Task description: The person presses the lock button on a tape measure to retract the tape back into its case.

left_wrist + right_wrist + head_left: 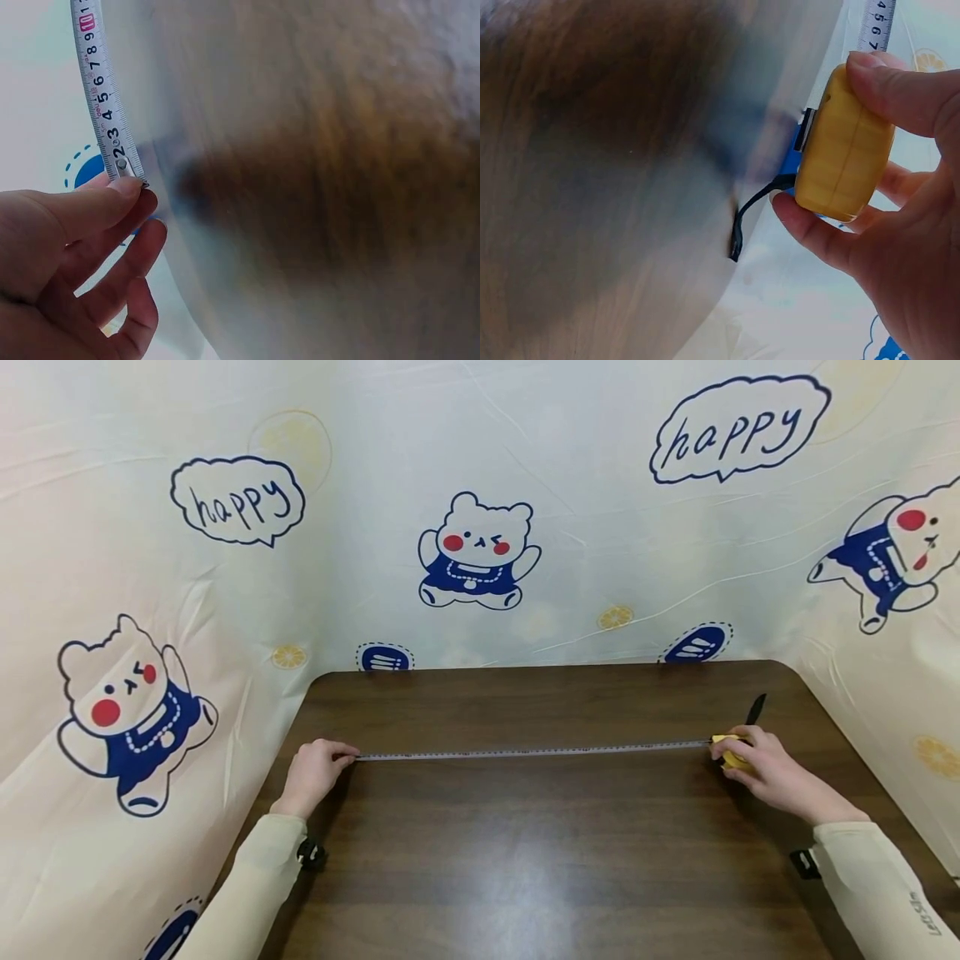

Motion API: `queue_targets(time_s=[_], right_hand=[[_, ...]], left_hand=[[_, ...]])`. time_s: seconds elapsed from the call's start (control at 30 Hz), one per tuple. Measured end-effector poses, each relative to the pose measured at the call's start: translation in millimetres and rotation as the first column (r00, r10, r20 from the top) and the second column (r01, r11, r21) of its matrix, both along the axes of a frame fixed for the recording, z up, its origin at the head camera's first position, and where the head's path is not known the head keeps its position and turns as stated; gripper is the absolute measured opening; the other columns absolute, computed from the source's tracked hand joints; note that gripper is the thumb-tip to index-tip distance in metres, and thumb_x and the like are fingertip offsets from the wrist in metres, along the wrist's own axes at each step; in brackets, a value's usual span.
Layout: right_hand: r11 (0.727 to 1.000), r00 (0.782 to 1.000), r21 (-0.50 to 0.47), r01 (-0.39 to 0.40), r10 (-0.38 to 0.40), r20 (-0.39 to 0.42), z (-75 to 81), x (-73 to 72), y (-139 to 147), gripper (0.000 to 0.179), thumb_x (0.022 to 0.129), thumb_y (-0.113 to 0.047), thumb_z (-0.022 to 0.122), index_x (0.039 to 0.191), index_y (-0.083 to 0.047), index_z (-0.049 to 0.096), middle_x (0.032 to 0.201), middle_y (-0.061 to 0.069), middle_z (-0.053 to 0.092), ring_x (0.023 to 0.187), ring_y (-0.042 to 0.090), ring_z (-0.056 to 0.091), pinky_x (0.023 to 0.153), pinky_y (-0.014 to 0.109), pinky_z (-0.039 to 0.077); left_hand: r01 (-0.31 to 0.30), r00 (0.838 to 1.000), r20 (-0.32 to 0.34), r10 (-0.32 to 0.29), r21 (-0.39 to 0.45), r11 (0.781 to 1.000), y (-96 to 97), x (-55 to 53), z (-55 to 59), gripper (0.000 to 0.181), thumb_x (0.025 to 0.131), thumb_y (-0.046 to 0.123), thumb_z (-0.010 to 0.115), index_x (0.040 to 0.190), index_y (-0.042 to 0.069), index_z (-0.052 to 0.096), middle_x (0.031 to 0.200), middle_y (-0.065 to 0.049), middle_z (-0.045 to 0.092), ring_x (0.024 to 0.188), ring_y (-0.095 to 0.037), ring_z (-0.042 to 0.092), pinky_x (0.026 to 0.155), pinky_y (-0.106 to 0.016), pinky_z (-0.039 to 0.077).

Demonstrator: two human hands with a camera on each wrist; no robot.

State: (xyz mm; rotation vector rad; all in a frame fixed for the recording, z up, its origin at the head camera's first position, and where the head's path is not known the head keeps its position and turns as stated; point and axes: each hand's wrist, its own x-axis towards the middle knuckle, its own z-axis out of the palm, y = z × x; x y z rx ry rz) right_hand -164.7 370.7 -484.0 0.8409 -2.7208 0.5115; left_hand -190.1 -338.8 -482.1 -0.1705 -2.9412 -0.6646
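Observation:
A tape measure is drawn out between my two hands over the brown tabletop. My left hand pinches the end of the white blade between thumb and fingertips. The left wrist view shows the printed numbers on that blade rising from the pinch. At the right, my right hand grips the yellow tape case, with the thumb on top where the blade comes out. A black strap hangs from the case. The blade runs nearly straight and level from hand to hand.
The brown wooden table has rounded far corners and shows a bright reflection near its front. A pale cloth printed with bears and "happy" bubbles surrounds it at the back and both sides. A black band sits at my left wrist.

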Motion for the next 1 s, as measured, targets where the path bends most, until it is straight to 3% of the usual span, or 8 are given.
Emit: queue_targets(time_s=[0.47,0.73,0.87,1.0], right_hand=[[1.0,0.998,0.004,0.014,-0.014,0.062,0.5,2.6,0.6,0.039,0.077,0.009,0.084,0.1,-0.015,0.064,0.116,0.027,0.053,0.102,0.052,0.052,0.079,0.067,0.044],[1.0,0.998,-0.021,0.0,0.001,0.061,-0.8,2.5,1.1,0.041,0.076,0.011,0.083,0.089,-0.019,0.058,0.118,0.033,0.054,0.109,0.057,0.05,0.081,0.073,0.042],[0.999,0.998,-0.033,-0.002,0.004,0.062,-1.1,1.4,2.1,0.042,0.076,0.011,0.083,0.098,-0.017,0.06,0.118,0.03,0.053,0.106,0.054,0.051,0.079,0.07,0.043],[0.999,0.995,-0.043,0.023,-0.018,0.096,0.8,2.3,2.8,0.052,0.079,0.01,0.083,0.12,-0.011,0.059,0.12,0.026,0.053,0.105,0.047,0.052,0.078,0.066,0.046]], left_hand=[[0.016,1.0,0.001,-0.016,0.006,1.0,-1.0,-0.1,-1.8,0.008,0.092,0.003,0.077,0.096,0.006,0.083,0.1,-0.018,0.078,0.099,-0.043,0.072,0.087,-0.06,0.055],[0.017,1.0,0.005,-0.017,0.013,1.0,-0.3,0.4,-0.4,0.009,0.093,0.003,0.076,0.097,0.005,0.083,0.1,-0.018,0.078,0.1,-0.042,0.072,0.087,-0.06,0.055],[0.014,1.0,0.003,-0.014,0.01,1.0,-0.1,0.5,0.7,0.009,0.093,0.002,0.075,0.098,0.005,0.083,0.1,-0.017,0.078,0.099,-0.042,0.072,0.087,-0.06,0.055],[0.013,1.0,0.008,-0.013,0.011,1.0,-0.3,0.2,0.7,0.009,0.093,0.002,0.075,0.098,0.005,0.083,0.101,-0.018,0.078,0.099,-0.042,0.072,0.087,-0.06,0.055]])
